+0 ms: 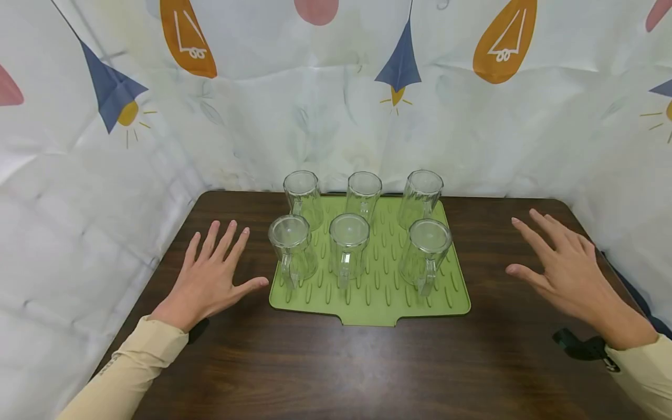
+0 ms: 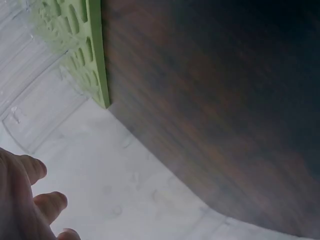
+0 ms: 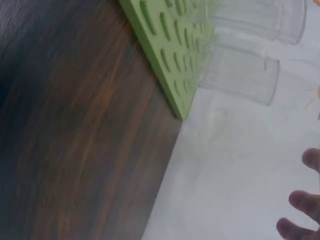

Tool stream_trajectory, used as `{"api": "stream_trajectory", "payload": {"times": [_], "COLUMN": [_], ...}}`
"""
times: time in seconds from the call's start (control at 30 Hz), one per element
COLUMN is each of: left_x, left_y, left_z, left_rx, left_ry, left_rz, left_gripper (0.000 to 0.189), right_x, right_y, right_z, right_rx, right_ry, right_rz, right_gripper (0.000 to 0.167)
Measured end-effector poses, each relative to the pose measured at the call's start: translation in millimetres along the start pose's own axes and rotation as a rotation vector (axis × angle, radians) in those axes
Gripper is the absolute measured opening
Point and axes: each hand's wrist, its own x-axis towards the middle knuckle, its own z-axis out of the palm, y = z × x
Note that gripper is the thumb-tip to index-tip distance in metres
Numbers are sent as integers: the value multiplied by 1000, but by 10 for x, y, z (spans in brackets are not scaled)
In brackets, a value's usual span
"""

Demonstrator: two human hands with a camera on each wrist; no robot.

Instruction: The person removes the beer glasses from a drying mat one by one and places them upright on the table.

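Observation:
Clear glass mugs stand in two rows of three on a green ribbed mat (image 1: 367, 303). The front row has a left mug (image 1: 292, 256), a middle mug (image 1: 349, 245) and a right mug (image 1: 426, 251); their handles face me. Behind them are a left (image 1: 304, 195), a middle (image 1: 363, 195) and a right mug (image 1: 422, 195). Whether they are upside down is hard to tell. My left hand (image 1: 212, 280) hovers left of the mat, fingers spread, holding nothing. Off to the right, my right hand (image 1: 569, 268) is also held out with nothing in it.
A dark brown wooden table (image 1: 362, 373) carries the mat near its back edge. White printed cloth (image 1: 315, 116) hangs behind the table and along both sides. Each wrist has a dark strap, the right one (image 1: 580, 345) showing most.

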Motion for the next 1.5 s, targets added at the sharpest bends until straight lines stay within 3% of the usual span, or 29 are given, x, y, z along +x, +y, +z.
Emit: {"api": "stream_trajectory", "payload": {"times": [0.1, 0.33, 0.43, 0.63, 0.77, 0.93, 1.1, 1.27, 1.5], "left_x": [-22, -59, -78, -110, -121, -130, -131, -131, -125], "left_y": [17, 104, 153, 243, 293, 375, 471, 541, 581], "left_z": [50, 162, 226, 324, 371, 409, 420, 440, 455], "left_rx": [-11, -44, -70, -84, -92, -117, -169, -180, -143], "left_ry": [-5, -36, -67, -88, -98, -109, -120, -131, -133], "left_rz": [-3, -4, -12, -17, -18, -23, -29, -36, -18], "left_gripper": [107, 108, 110, 111, 110, 107, 102, 100, 100], "right_x": [-5, -69, -84, -101, -126, -160, -170, -161, -169], "right_y": [-54, -263, -354, -537, -640, -750, -842, -934, -1059], "right_z": [57, 134, 195, 292, 354, 467, 603, 721, 821], "right_rx": [100, 257, 389, 664, 739, 840, 1019, 1060, 995], "right_ry": [62, 182, 227, 188, 161, 144, 136, 106, 82], "right_rz": [-12, 83, 98, 165, 200, 205, 165, 126, 172], "right_gripper": [80, 65, 55, 43, 38, 33, 30, 28, 26]}}
